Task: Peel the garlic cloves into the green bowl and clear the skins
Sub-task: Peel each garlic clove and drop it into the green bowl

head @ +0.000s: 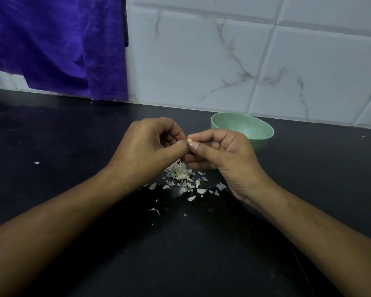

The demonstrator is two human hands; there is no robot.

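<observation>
As they meet above the skins, left hand and right hand pinch one garlic clove.

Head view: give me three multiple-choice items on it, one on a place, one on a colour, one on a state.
1. Where does the green bowl stand?
A. on the dark counter, beyond the right hand
B. on a shelf
C. on a chair

2. What colour is the cloth hanging at the back left?
A. red
B. purple
C. yellow

3. Where is the garlic clove?
A. lying in the bowl
B. lying loose on the counter
C. pinched between fingers of the left hand and the right hand

Key:
1 A, the bowl sits on the counter near the tiled wall.
2 B, the cloth is plainly purple.
3 C, the fingers of both hands meet on the clove above the skins.
</observation>
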